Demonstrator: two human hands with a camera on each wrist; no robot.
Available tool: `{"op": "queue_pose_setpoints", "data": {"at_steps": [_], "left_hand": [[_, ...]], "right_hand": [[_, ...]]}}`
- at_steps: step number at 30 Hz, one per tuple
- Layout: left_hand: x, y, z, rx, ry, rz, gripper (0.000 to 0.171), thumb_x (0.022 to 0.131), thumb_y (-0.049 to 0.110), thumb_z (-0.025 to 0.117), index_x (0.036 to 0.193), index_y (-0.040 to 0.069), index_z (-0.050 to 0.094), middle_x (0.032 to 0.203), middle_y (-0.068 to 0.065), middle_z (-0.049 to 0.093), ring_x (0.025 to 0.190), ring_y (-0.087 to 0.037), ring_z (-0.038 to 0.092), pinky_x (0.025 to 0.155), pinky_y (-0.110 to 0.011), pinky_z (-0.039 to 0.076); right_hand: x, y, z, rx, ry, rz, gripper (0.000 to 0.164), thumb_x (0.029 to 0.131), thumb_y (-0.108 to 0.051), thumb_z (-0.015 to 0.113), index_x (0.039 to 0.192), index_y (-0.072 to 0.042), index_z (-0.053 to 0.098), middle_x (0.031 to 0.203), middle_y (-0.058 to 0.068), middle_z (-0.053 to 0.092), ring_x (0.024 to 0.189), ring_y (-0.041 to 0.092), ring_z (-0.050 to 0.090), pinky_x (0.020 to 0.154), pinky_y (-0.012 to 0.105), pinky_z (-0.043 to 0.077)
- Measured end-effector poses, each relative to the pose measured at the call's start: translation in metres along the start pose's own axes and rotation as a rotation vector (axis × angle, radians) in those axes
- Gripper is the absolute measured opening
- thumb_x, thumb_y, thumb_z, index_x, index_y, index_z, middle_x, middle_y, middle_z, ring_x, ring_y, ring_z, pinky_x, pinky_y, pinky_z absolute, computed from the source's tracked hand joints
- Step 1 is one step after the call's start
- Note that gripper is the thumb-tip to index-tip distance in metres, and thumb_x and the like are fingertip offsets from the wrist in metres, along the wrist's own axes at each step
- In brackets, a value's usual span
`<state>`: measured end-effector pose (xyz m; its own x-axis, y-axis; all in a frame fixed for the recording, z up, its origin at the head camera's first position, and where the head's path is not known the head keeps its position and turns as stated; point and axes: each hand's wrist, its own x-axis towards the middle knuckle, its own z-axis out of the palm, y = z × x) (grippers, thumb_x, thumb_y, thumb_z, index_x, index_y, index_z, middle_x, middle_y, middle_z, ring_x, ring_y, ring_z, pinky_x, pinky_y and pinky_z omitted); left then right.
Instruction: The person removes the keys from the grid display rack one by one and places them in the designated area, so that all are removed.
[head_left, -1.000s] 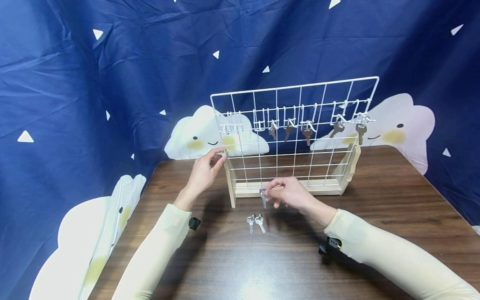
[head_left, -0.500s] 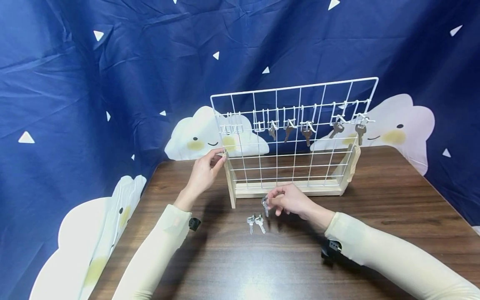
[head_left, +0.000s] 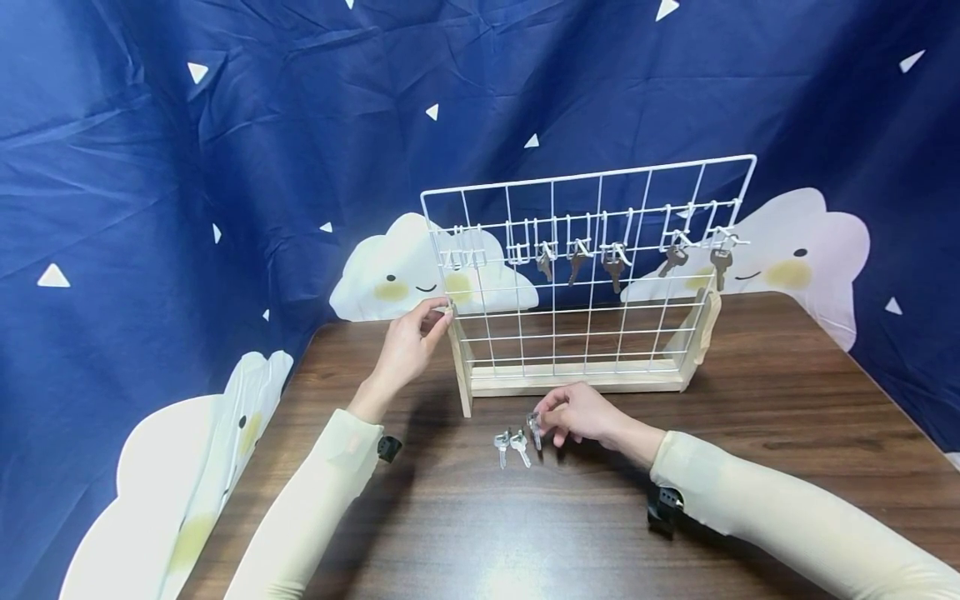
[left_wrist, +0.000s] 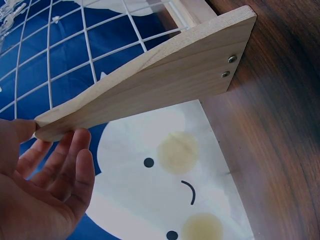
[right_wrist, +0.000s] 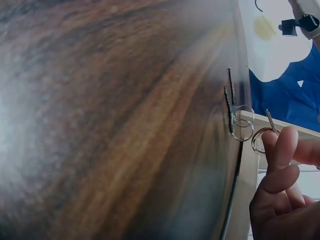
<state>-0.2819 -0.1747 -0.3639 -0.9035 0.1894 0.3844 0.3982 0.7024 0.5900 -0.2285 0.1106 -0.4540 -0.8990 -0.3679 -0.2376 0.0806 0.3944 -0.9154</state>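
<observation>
Spanning the whole background, a blue curtain (head_left: 300,125) falls behind the dark wood counter (head_left: 450,517). On the counter stands a white wire-grid key rack (head_left: 589,173), with a pale base board (head_left: 577,380) along its foot; it is the nearest thing to a container, and its hooks (head_left: 517,257) carry five hanging keys (head_left: 614,272), spread from about the middle to the right end. The left hand (head_left: 405,340) pinches the tip of the rack's left end panel (left_wrist: 165,82) between thumb and fingers, in the same spot as a second ago. The right hand (head_left: 581,412) is what has changed: it has come down toward the person, from in front of the base board to near the keys lying below. Its thumb and fingers pinch a silver key (head_left: 535,431), blade pointing downward; I cannot tell whether its tip touches the wood. Just beside it, two loose silver keys (head_left: 502,450) lie next to each other on the counter, so I judge the shift as bringing a third key level with that pair while five stay hung. Smallest, the pinched key's split ring (right_wrist: 254,142) shows beside the fingers.
</observation>
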Motion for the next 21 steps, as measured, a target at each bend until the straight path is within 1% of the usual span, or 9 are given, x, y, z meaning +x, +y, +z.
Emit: {"op": "queue_pose_setpoints", "data": {"at_steps": [10,15,21], "left_hand": [[0.0009,-0.001,0.0001,0.004,0.002,0.0,0.035,0.102,0.032,0.057,0.133,0.014,0.061,0.105,-0.01,0.075,0.091,-0.025,0.072,0.085,-0.041,0.058],[0.0007,-0.0005,0.0002,0.008,0.002,-0.008,0.036,0.102,0.033,0.057,0.133,0.015,0.061,0.105,-0.01,0.075,0.091,-0.025,0.073,0.086,-0.042,0.058],[0.0004,-0.0002,0.0006,0.012,0.003,-0.021,0.036,0.102,0.034,0.057,0.133,0.016,0.061,0.105,-0.009,0.075,0.091,-0.024,0.073,0.087,-0.042,0.057]], "right_hand": [[-0.0002,0.0023,-0.0006,-0.026,-0.033,0.01,0.018,0.084,-0.007,0.065,0.101,-0.002,0.069,0.075,0.002,0.074,0.051,0.008,0.061,0.043,0.02,0.035],[0.0002,0.0046,0.0002,-0.057,-0.062,0.016,0.018,0.084,-0.005,0.064,0.101,0.0,0.069,0.075,0.004,0.074,0.051,0.008,0.062,0.042,0.02,0.035],[0.0003,0.0097,0.0005,-0.083,-0.073,0.011,0.016,0.084,-0.003,0.064,0.099,0.0,0.069,0.075,0.006,0.074,0.052,0.009,0.064,0.042,0.019,0.036]]}}
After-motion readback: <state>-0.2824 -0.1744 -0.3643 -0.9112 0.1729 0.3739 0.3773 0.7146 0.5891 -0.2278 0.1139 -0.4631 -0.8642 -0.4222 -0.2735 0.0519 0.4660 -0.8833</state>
